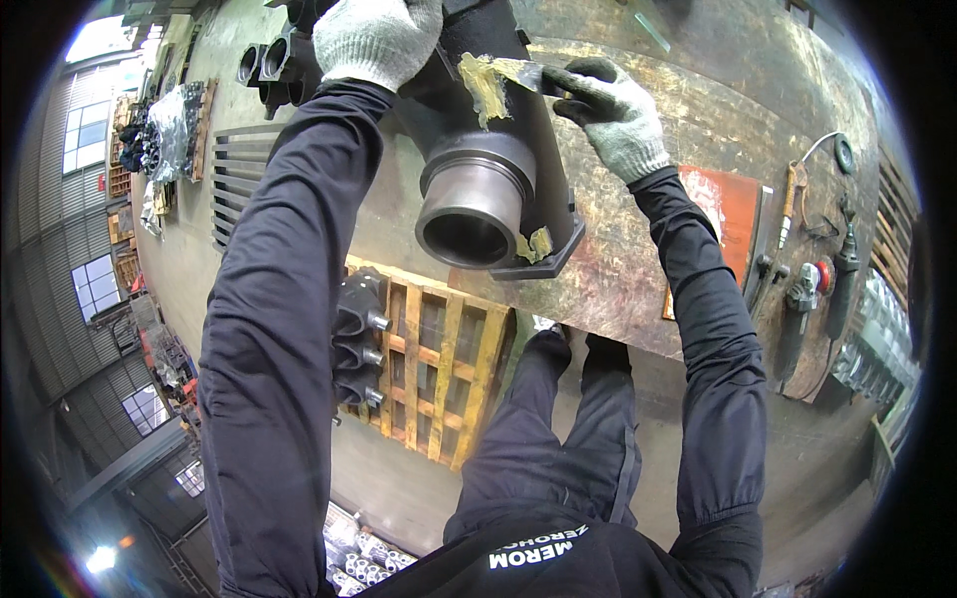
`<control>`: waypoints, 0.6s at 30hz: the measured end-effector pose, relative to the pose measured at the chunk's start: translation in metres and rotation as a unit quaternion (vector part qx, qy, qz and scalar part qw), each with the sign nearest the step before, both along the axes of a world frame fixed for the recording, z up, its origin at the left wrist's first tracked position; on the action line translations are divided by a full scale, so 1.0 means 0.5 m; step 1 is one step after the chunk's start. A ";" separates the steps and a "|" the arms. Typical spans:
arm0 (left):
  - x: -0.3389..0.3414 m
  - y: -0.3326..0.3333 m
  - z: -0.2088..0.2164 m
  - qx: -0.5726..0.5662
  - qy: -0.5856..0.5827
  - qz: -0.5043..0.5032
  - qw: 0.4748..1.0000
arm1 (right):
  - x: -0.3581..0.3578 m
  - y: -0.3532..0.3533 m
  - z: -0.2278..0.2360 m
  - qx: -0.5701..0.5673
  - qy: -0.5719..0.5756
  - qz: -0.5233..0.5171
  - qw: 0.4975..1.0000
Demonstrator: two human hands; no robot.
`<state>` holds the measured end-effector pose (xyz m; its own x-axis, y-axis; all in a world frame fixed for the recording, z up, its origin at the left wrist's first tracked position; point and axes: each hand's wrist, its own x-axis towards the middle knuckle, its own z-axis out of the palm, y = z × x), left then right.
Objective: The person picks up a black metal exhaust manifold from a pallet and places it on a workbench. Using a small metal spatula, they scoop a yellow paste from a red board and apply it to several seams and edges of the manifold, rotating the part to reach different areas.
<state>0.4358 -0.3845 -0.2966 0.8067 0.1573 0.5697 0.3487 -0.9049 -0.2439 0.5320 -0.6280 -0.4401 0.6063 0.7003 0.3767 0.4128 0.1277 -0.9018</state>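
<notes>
Scarred workbench (618, 279) spans 12 to 4 o'clock. At 12, by bench edge: dark metal pipe casting (439, 135), mouth toward 6, likely heavy, rigid; smooth collar (474, 204) perhaps slippery, so two-handed hold on body and end flange (558, 257) looks safer. Gloved left hand (371, 42), at 11, lies against casting; fingertips cropped, grip cannot be told. Gloved right hand (610, 112), at 1, apart from left, pinches putty knife (523, 74), blade touching soft-looking yellow putty (483, 90) on casting.
</notes>
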 end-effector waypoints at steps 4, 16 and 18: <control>-0.004 0.031 0.003 -0.085 0.060 0.054 0.993 | -0.043 -0.001 0.007 -0.008 0.295 0.066 0.953; -0.017 0.060 -0.005 -0.118 0.071 0.049 0.989 | -0.213 -0.385 -0.086 -0.269 0.066 -0.226 0.934; -0.012 0.076 -0.005 -0.127 0.108 0.138 0.976 | -0.277 -0.510 -0.099 -0.358 0.062 -0.234 0.902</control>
